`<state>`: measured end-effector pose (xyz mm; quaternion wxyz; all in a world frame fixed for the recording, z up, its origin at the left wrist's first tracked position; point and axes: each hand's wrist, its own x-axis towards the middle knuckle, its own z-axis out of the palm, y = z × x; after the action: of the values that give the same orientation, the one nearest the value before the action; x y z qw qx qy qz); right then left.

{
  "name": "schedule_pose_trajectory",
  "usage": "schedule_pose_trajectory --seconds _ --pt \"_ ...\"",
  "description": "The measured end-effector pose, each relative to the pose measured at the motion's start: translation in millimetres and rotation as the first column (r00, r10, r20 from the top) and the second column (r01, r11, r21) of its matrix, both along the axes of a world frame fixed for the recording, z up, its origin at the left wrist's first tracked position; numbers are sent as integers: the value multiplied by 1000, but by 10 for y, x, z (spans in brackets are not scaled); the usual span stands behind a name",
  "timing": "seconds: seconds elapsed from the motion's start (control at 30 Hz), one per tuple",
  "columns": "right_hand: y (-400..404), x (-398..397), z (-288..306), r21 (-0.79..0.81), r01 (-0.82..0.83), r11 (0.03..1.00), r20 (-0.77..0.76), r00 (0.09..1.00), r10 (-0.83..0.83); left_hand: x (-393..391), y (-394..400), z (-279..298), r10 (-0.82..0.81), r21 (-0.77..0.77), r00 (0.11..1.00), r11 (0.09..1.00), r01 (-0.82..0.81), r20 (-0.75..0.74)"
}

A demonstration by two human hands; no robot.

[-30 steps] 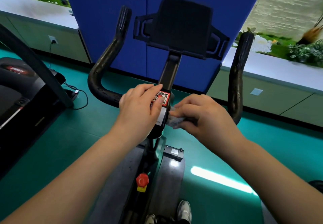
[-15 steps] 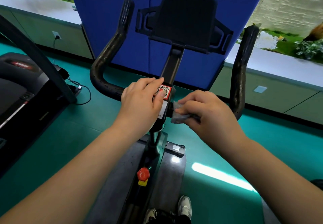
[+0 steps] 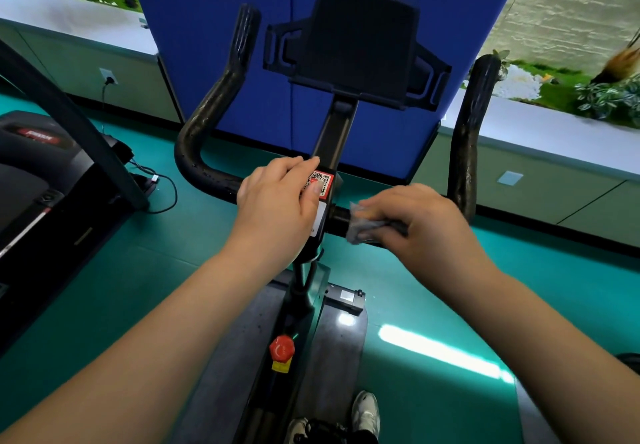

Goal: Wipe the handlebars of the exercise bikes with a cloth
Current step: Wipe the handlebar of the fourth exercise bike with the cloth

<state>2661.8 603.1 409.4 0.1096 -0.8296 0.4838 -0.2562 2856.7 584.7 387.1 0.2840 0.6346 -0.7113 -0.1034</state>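
Observation:
An exercise bike stands in front of me with black handlebars: a left horn point(image 3: 211, 111) and a right horn point(image 3: 467, 146) rising from a crossbar. My right hand point(image 3: 419, 222) grips a small grey cloth point(image 3: 360, 227) wrapped round the right part of the crossbar, just right of the stem. My left hand point(image 3: 277, 208) holds the crossbar at the stem, thumb lying on a red QR sticker point(image 3: 320, 182). The bar under both hands is hidden. The left horn looks wet with droplets.
A black tablet holder point(image 3: 356, 45) sits above the stem before a blue partition point(image 3: 207, 11). A treadmill point(image 3: 38, 180) stands at left with cables point(image 3: 156, 184) on the green floor. A red knob point(image 3: 282, 348) is on the frame below. My shoes point(image 3: 365, 412) show at bottom.
My right hand has slid the cloth a little to the right along the crossbar, away from the stem. My left hand has stayed on the stem.

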Motion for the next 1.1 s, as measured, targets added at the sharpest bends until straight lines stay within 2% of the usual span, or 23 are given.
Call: schedule_pose_trajectory --seconds 0.23,0.4,0.63,0.83,0.93,1.1 --pt "-250 183 12 164 181 970 -11 983 -182 -11 11 4 14 -8 1000 1000 -14 -1" --pt "-327 74 79 330 156 931 -17 987 -159 18 -2 -11 -5 -9 1000 1000 5 -6" --pt "-580 231 90 442 109 891 -38 994 -103 25 -11 -30 0 -19 1000 1000 0 -6" --pt "-647 15 197 548 97 831 -193 981 13 42 -22 -45 -22 -28 1000 999 21 -9" --pt "-662 12 212 551 100 828 -205 979 19 45 -29 -50 -19 -32 1000 999 19 -16" --pt "-614 284 81 468 128 874 -151 986 -63 45 -38 -57 -9 -41 1000 999 8 -24"
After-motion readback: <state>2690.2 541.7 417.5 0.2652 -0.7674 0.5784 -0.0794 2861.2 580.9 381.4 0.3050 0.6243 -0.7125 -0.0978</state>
